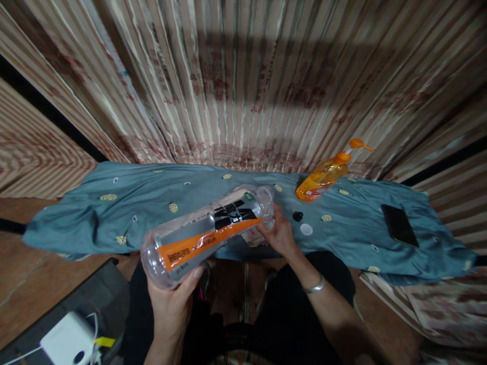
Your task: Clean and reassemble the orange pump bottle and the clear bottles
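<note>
A large clear plastic bottle (207,230) with a grey, black and orange label lies tilted across my two hands above the cloth. Its neck points up and to the right, and its mouth looks uncapped. My left hand (171,299) is wrapped round the base end from below. Near the neck, my right hand (279,230) grips the bottle, its fingers partly hidden behind it. Something pale and crumpled (254,238) shows below the bottle beside my right hand; I cannot tell what it is. Right of that hand lie a small black cap (298,216) and a white disc (306,229).
An orange pump bottle (321,178) stands at the back right of the blue-green cloth (133,203) covering the table. A dark phone (399,224) lies at the right. At lower left, a white device (68,339) with cables rests on a dark surface. Striped curtains (236,86) hang behind.
</note>
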A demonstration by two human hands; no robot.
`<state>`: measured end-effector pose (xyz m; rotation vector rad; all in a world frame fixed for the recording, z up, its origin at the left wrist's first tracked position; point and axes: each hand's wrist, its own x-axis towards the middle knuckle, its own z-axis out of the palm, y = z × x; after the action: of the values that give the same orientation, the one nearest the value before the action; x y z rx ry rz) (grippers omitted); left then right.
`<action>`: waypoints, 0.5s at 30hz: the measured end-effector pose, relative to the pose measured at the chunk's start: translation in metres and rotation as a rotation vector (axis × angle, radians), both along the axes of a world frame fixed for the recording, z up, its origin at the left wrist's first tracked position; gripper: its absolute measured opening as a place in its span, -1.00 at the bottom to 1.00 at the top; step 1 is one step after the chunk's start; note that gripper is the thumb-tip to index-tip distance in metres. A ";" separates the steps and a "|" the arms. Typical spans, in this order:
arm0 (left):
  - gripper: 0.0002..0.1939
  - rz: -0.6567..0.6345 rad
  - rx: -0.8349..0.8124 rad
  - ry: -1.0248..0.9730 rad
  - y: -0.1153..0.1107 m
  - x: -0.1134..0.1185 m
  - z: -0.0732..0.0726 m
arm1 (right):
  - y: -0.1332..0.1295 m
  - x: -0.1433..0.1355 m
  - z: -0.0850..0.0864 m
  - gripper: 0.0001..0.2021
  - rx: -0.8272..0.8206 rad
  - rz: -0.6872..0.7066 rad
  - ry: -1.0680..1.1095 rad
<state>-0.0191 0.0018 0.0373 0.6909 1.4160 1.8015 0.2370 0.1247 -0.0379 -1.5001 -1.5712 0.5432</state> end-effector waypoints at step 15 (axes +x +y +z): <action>0.39 -0.006 0.006 0.024 0.001 -0.001 -0.001 | -0.001 -0.002 0.001 -0.33 0.022 -0.006 0.028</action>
<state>-0.0198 0.0029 0.0358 0.7218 1.4233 1.7996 0.2351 0.1241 -0.0373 -1.4743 -1.5462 0.5396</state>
